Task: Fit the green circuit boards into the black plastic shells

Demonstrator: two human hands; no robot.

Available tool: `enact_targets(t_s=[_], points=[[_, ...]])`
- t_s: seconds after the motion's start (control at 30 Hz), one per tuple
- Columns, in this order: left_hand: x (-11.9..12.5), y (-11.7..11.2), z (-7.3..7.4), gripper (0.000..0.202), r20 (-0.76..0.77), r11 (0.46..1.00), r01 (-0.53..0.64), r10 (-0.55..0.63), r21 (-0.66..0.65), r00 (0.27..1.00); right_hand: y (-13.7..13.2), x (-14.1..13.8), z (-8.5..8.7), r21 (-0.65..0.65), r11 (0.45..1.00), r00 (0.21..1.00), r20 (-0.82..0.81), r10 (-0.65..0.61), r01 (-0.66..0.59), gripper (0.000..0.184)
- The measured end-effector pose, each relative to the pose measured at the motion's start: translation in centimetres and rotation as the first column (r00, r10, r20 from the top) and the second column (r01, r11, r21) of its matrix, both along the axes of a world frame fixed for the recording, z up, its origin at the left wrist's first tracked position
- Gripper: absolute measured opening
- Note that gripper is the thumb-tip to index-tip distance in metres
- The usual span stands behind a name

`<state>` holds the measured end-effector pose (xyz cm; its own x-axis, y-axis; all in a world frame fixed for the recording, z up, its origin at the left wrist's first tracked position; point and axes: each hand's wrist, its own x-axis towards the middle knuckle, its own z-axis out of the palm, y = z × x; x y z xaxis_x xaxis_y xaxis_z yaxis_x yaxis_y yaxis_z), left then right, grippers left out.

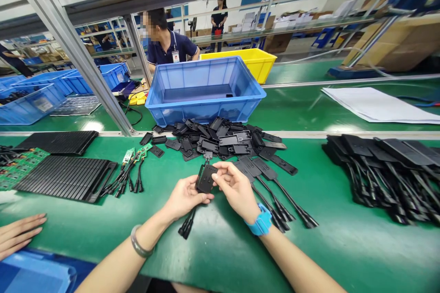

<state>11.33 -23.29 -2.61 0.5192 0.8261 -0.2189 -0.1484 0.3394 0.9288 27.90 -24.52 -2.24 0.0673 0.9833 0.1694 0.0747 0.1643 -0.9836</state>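
Note:
Between my two hands, above the green bench, is a black plastic casing [206, 178] with a green edge showing at its left side and short black cables [186, 225] hanging below. My left hand [187, 196] grips its lower left side. The fingers of my right hand [233, 185] close on its right edge, thumb on the front face. Just beyond lies a heap of loose black casing pieces [220, 139]. Right of my right hand are several cabled black casings [263, 169]. Green circuit boards with black cables [132, 165] lie to the left.
A blue bin [206, 112] stands behind the heap, a yellow bin [264, 64] beyond it. Many cabled casings [385, 165] are piled at right. Black slotted racks [65, 176] lie left. Another person's hand [22, 236] rests at the left edge. A metal post [85, 64] rises from the bench.

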Motion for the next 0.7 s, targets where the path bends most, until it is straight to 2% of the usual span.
enact_targets(t_s=[0.13,0.3,0.47,0.57,0.7], points=[[0.0,0.0,0.1,0.053,-0.021,1.000,0.008,-0.008,0.010,1.000,-0.1,0.0,-0.2,-0.027,0.999,0.999,-0.001,0.033,-0.033,0.027],[0.1,0.0,-0.4,0.043,-0.071,0.997,-0.006,0.011,0.074,0.997,0.0,-0.2,-0.3,-0.120,0.992,0.998,-0.052,0.039,-0.045,0.040],[0.0,-0.5,-0.5,0.033,-0.185,0.973,0.036,0.007,0.227,0.983,0.3,0.1,-0.1,-0.141,0.977,0.986,0.024,0.163,-0.158,0.037],[0.0,-0.9,-0.3,0.025,-0.287,0.947,0.072,0.022,0.312,0.958,0.3,0.2,-0.3,-0.116,0.987,0.988,0.096,0.124,-0.112,0.038],[0.4,-1.5,-0.1,0.023,-0.320,0.947,0.045,0.062,0.317,0.946,0.3,0.1,-0.6,-0.102,0.992,0.984,0.157,0.085,-0.069,0.039]])
